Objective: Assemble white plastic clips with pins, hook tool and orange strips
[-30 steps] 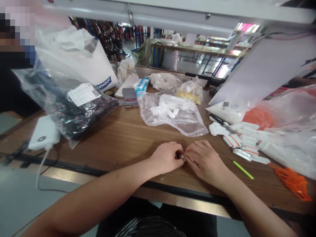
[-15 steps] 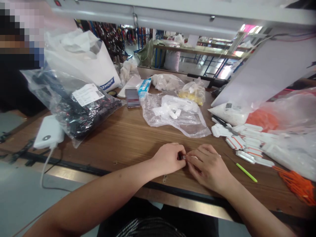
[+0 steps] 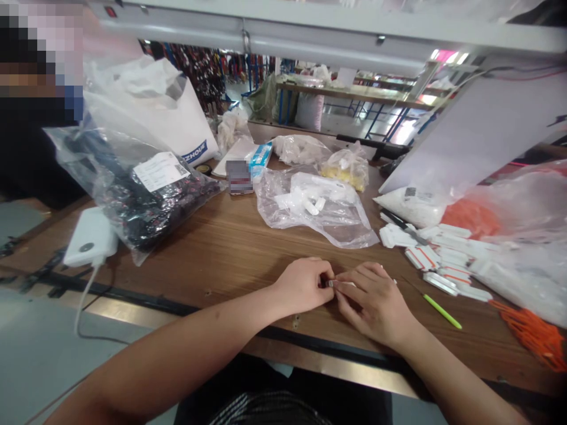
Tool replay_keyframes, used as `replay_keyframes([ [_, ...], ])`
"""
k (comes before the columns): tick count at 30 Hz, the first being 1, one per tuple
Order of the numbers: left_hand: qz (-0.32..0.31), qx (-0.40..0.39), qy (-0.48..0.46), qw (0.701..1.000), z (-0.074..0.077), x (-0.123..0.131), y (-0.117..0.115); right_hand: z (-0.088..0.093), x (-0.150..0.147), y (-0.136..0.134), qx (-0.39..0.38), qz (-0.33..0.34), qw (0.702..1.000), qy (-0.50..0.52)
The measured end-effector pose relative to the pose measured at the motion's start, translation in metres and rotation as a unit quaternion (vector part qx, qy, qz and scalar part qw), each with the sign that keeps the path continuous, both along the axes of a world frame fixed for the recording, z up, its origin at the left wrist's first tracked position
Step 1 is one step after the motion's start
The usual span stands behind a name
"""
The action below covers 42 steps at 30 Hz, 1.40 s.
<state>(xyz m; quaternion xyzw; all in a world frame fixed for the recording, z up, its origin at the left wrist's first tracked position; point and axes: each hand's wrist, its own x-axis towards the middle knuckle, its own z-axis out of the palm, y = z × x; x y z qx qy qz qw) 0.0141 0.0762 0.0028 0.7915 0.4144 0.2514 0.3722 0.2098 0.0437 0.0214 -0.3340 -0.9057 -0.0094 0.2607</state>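
Observation:
Near the table's front edge my left hand (image 3: 302,287) and my right hand (image 3: 376,304) meet, fingertips almost touching. The fingers of my left hand are curled into a pinch at a tiny whitish piece (image 3: 330,284), which is mostly covered. My right hand is bent over the same spot, its thumb and fingers closed on something largely hidden; bits of white show between and beyond the fingers. To the right of that hand lies a thin tool with a lime-green handle (image 3: 442,311). Ahead of both hands a clear plastic bag (image 3: 277,217) is spread flat, with small white pieces (image 3: 314,205) on it.
White packets with orange lines (image 3: 452,255) and orange cords (image 3: 534,336) lie at the right. At the left are a bag of dark goods (image 3: 163,200) and a white power bank (image 3: 90,237) with a cable. Small bags (image 3: 348,168) line the back.
The view has shifted very slightly. Both hands stay together at the same place, with only a slight movement of the right hand's fingers.

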Motion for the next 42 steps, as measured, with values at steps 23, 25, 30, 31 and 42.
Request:
replay_keyframes([
  [23,-0.012,0.000,-0.008,1.000,-0.001,-0.001,0.000,0.002,0.006,0.000,-0.104,-0.019,0.994,0.035],
  [25,-0.012,0.001,-0.006,1.000,0.000,0.000,0.000,0.000,0.009,0.002,-0.117,-0.019,0.991,0.057],
  [30,-0.007,0.004,0.005,1.000,0.001,0.000,0.000,-0.007,0.026,0.018,-0.075,-0.110,0.988,0.080],
  [31,-0.007,0.004,0.008,1.000,0.001,0.000,0.000,-0.007,0.029,0.022,-0.049,-0.150,0.986,0.057],
  [42,-0.012,-0.002,0.011,1.000,0.004,0.001,0.001,-0.010,0.042,0.047,-0.078,-0.334,0.917,-0.204],
])
